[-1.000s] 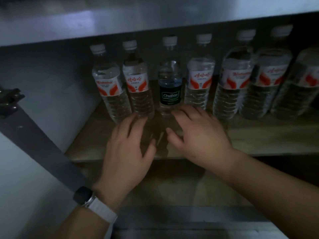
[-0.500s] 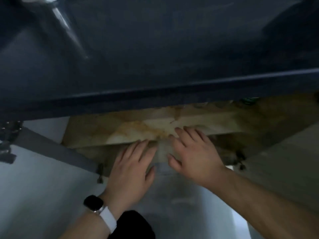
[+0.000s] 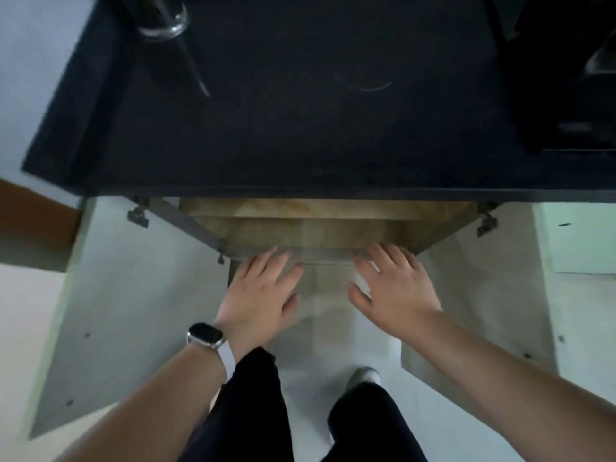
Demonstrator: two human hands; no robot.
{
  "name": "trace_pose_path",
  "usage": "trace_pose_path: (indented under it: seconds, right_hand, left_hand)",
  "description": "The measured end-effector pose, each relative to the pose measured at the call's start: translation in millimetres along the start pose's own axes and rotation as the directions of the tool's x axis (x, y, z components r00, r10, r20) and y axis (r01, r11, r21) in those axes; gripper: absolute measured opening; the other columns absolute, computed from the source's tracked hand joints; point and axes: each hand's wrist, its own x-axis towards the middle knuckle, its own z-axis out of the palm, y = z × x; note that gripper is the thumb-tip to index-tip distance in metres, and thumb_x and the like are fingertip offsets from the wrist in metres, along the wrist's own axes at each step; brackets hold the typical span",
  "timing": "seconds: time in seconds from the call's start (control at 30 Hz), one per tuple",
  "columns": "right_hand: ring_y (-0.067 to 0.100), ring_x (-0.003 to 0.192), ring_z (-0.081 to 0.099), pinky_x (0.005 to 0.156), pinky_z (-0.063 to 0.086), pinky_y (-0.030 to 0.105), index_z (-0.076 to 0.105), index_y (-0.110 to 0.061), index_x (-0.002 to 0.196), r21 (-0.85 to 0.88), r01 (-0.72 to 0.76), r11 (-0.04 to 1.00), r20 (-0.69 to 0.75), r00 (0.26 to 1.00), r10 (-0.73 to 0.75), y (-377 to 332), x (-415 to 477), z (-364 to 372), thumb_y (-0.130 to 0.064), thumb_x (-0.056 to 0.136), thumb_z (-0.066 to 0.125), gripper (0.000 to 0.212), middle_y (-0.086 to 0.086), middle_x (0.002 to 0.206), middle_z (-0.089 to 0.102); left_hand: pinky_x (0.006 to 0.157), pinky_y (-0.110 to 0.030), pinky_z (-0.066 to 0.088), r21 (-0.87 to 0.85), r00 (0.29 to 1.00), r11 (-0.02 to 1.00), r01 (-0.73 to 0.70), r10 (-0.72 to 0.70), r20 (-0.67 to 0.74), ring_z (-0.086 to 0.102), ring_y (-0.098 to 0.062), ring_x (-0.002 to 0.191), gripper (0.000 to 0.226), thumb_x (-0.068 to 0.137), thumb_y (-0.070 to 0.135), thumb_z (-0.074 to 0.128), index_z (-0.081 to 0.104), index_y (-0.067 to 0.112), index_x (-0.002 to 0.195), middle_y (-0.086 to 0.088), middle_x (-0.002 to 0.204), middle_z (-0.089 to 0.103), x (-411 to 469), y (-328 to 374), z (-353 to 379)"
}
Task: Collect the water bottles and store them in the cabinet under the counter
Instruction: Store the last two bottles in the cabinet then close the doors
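I look straight down past the dark counter point(image 3: 300, 121) at the open cabinet point(image 3: 320, 228) beneath it; only the front of its wooden shelves shows. No water bottles are visible, the counter hides the cabinet's inside. My left hand point(image 3: 260, 295), with a watch on the wrist, hovers flat with fingers spread just in front of the cabinet's lower edge. My right hand point(image 3: 396, 288) is level with it, also flat and empty. The two hands are apart.
Both white cabinet doors stand swung open, the left door point(image 3: 133, 311) and the right door point(image 3: 500, 295), flanking my hands. A glass object point(image 3: 163, 18) stands on the counter's far left. A black appliance point(image 3: 566, 78) sits at right. My legs and a shoe point(image 3: 363, 378) are below.
The view rose from inside the cabinet to above the counter, so the row of bottles went out of sight. Both hands drew back out of the cabinet and moved apart.
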Motion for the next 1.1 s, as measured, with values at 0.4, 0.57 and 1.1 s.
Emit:
trace_pose_path:
  seconds: [0.4,0.57,1.1]
  right_hand:
    - [0.028,0.133,0.034,0.112,0.028,0.05,0.044,-0.023,0.134,-0.209,-0.186,0.96,0.173,0.959,0.223,73,-65,-52,-0.056,0.092,0.027,0.056,0.006,0.141,0.04]
    - [0.034,0.145,0.018,0.116,0.022,0.051,0.038,-0.022,0.142,-0.236,-0.317,0.918,0.155,0.921,0.358,88,-63,-51,-0.055,0.094,0.035,0.058,0.011,0.156,0.024]
    - [0.045,0.136,0.022,0.098,0.039,0.051,0.038,-0.019,0.136,-0.21,-0.636,0.742,0.166,0.725,0.668,85,-87,-29,-0.044,0.088,0.049,0.055,0.008,0.157,0.014]
  left_hand:
    - [0.111,-0.047,0.035,0.002,0.909,0.927,0.376,-0.369,0.192,0.042,-0.032,0.138,0.052,0.096,0.037,0.054,0.049,0.019,0.145,-0.011,0.147,0.049,-61,-12,-55]
    - [0.111,-0.054,0.035,0.058,0.832,0.85,0.523,-0.525,0.18,0.04,-0.035,0.138,0.053,0.095,0.039,0.056,0.048,0.017,0.143,-0.013,0.148,0.047,-87,-58,-63]
    - [0.107,-0.057,0.039,0.026,0.586,0.613,0.79,-0.766,0.264,0.024,-0.045,0.143,0.062,0.092,0.035,0.06,0.036,0.021,0.147,-0.013,0.164,0.01,-145,-146,-32]
